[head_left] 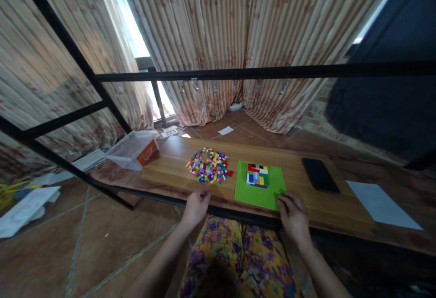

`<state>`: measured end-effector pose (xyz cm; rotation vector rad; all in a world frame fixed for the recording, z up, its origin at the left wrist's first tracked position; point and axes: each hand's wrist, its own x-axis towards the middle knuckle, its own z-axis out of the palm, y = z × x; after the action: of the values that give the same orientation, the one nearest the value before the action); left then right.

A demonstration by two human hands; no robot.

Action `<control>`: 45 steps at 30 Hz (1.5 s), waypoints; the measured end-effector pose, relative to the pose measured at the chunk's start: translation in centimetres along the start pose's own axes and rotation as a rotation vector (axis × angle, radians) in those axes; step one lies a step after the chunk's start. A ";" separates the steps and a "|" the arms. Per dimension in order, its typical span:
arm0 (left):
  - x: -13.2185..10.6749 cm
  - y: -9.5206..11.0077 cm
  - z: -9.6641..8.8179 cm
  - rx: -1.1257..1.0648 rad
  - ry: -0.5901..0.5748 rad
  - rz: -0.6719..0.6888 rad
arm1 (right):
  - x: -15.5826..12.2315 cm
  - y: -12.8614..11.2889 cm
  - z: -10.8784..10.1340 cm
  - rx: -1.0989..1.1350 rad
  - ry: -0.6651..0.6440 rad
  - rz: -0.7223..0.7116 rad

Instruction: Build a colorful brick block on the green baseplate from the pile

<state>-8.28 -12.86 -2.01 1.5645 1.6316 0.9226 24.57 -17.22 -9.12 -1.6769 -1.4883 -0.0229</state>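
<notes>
A green studded baseplate lies on the wooden board, with a low block of toy bricks built on it in red, white, blue, yellow and green. At the plate's near right corner is my right hand, fingers bent together and touching or just over the edge; what they pinch, if anything, is too small to tell. My left hand hovers by the board's front edge, fingers curled closed, and whatever is in them is hidden. Just beyond it spreads a pile of loose small bricks in many colours.
A clear plastic box with an orange label stands at the left end. To the right lie a black phone-like slab and a white paper sheet. A black metal bar crosses beyond the board, before patterned curtains.
</notes>
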 end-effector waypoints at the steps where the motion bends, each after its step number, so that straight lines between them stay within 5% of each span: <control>1: 0.7 0.3 0.1 0.061 0.012 0.010 | 0.0 0.0 -0.1 0.001 -0.002 -0.006; 13: 3.6 1.9 1.9 0.557 0.029 0.018 | 0.1 -0.4 -1.2 -0.017 -0.073 0.018; 20: 4.0 1.3 2.2 0.583 -0.002 0.052 | 1.0 -0.3 -1.9 -0.067 -0.118 -0.005; 24: 3.9 0.6 2.3 0.481 0.037 0.088 | 1.1 -3.3 -1.6 -0.076 -0.026 0.016; 28: 3.5 0.3 2.1 0.324 0.085 0.169 | 2.5 -9.7 1.0 0.151 -0.153 -0.028; 32: 2.9 0.1 0.9 0.234 0.155 0.199 | 5.4 -14.3 6.0 0.251 -0.260 -0.099; 38: 1.6 -1.1 -1.5 0.164 0.176 0.138 | 7.5 -14.1 11.6 0.136 -0.297 -0.007; 45: 1.6 -0.7 -1.3 0.116 0.155 0.159 | 7.1 -15.0 10.0 0.135 -0.328 -0.036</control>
<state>-9.80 -11.31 -1.99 1.7608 1.7125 1.0724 9.29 -7.01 -2.94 -1.5978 -1.7193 0.3405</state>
